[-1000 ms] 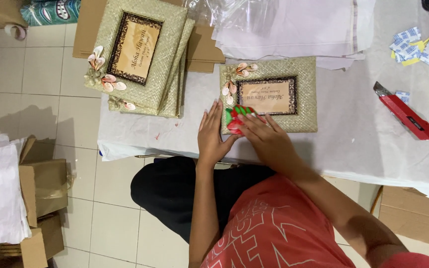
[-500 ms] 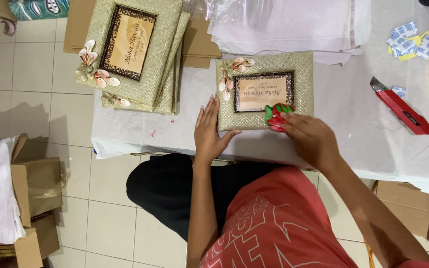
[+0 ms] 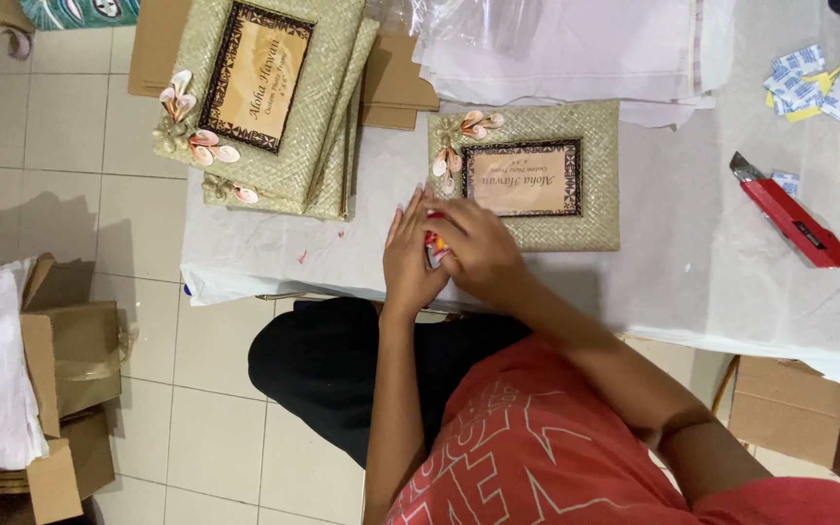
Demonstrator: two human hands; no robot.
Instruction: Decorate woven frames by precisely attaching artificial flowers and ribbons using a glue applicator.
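Note:
A woven straw picture frame (image 3: 590, 209) with shell flowers at one corner lies flat on the white-covered table (image 3: 692, 282). Both hands meet at the frame's left lower corner. My right hand (image 3: 473, 253) is closed around a small red object (image 3: 433, 243), mostly hidden by the fingers. My left hand (image 3: 408, 258) rests beside it, fingers extended, touching the red object and the frame's edge.
A stack of similar woven frames (image 3: 269, 107) sits at the table's left end over flat cardboard (image 3: 396, 87). White paper sheets (image 3: 576, 49), a red utility knife (image 3: 789, 219) and small blue-white packets (image 3: 814, 87) lie farther off. Cardboard boxes (image 3: 60, 360) stand on the tiled floor.
My right hand has carried the red object from the frame's lower right back to its left corner, joining my left hand. The view has shifted a little.

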